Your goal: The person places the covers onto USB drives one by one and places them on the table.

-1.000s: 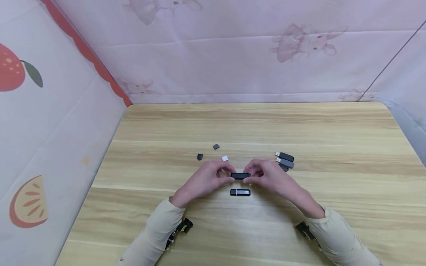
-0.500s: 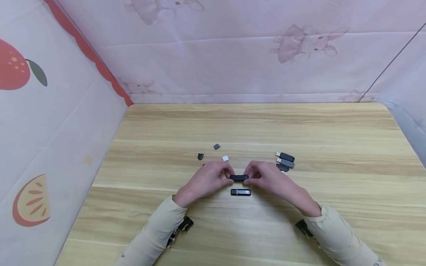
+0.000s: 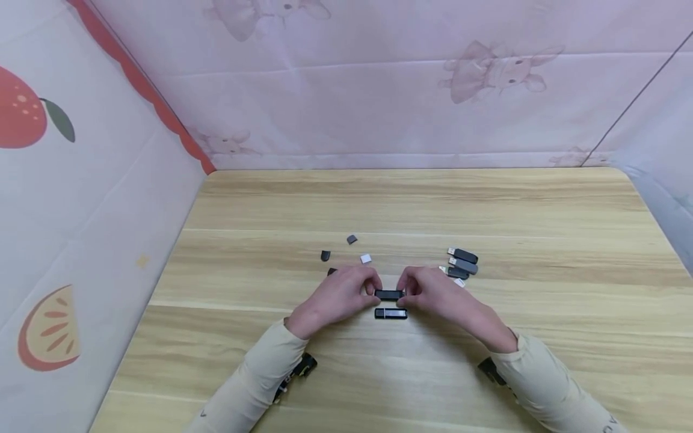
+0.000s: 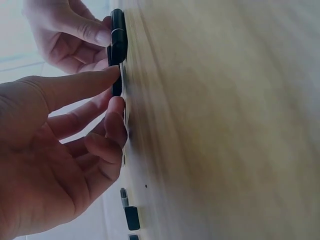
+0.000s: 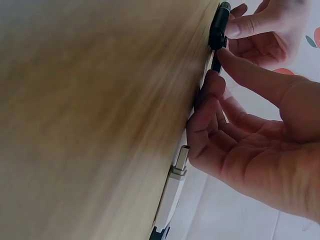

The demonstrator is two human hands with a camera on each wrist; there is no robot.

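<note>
Between my two hands lies a black USB stick [image 3: 389,295], low at the tabletop. My left hand [image 3: 338,299] pinches its left end with thumb and fingers. The right end is pinched by my right hand [image 3: 435,293], so the fingertips hide both ends. Just in front of it, on the table, a second black USB stick [image 3: 391,313] with a shiny body and a pale band lies parallel. That stick also shows in the left wrist view as a black capped USB stick [image 4: 118,35], close beside the held one.
Behind my left hand lie small loose caps: a grey cap [image 3: 352,239], a black cap [image 3: 325,255], a white cap [image 3: 366,258] and a partly hidden black cap [image 3: 332,272]. Right of my right hand are uncapped sticks, including a black stick [image 3: 465,256], a grey stick [image 3: 464,266] and a white stick [image 3: 459,282].
Both hands have brought the held USB stick slightly toward the person, nearer to the stick lying in front. More of the dark and white sticks at the right now shows.
</note>
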